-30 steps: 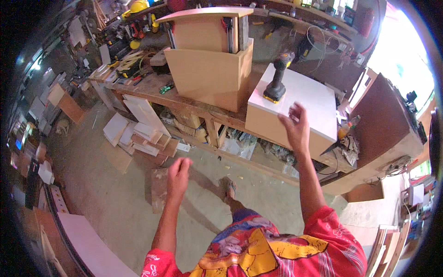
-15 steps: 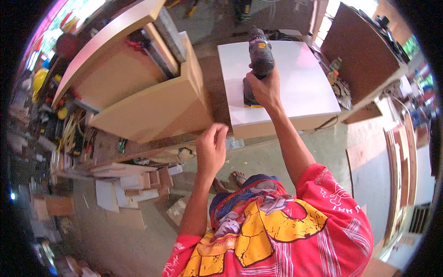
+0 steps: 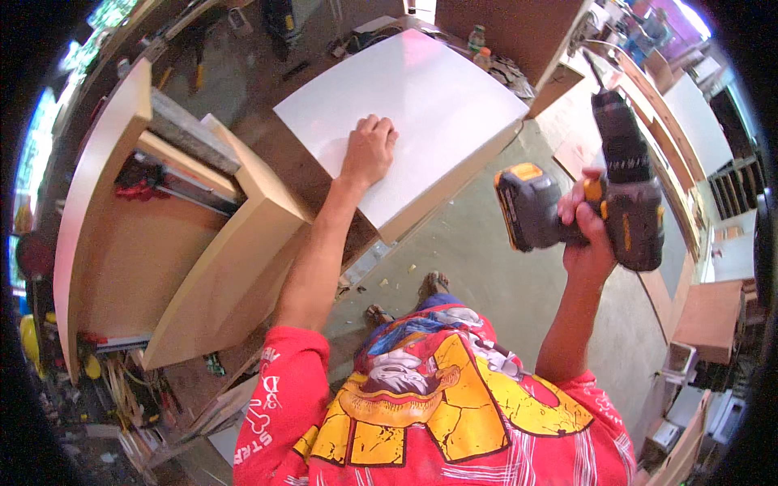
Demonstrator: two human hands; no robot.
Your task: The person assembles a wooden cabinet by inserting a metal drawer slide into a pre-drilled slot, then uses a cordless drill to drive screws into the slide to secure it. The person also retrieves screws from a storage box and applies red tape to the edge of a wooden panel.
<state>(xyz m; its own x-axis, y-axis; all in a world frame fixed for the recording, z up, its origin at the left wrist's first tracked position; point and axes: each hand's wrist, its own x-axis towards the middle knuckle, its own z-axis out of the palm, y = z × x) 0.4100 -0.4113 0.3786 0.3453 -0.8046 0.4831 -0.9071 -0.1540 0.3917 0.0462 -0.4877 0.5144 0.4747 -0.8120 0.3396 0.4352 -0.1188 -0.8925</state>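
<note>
My right hand [image 3: 587,227] is wrapped around the grip of a black and yellow cordless drill [image 3: 634,206], off to the right over the floor. Its long bit points up and away, and the battery end sticks out to the left. On the white top of a wooden box [image 3: 429,89] rests my left hand [image 3: 370,151], near the left edge, with its fingers curled. Whatever those fingers may hold is hidden. Left of that box stands an open tan wooden cabinet carcass [image 3: 235,267], tilted in view, with a red and grey bar clamp [image 3: 174,185] inside.
A large brown panel [image 3: 506,36] stands behind the white top, with bottles [image 3: 478,47] beside it. Long boards [image 3: 677,146] lean at the right. Offcuts and tools [image 3: 134,405] clutter the lower left. Small scraps lie on the concrete floor [image 3: 454,251] by my feet.
The drill has come off the white top and swung right in my right hand. My left hand has moved forward onto the white surface. The view has turned to the right.
</note>
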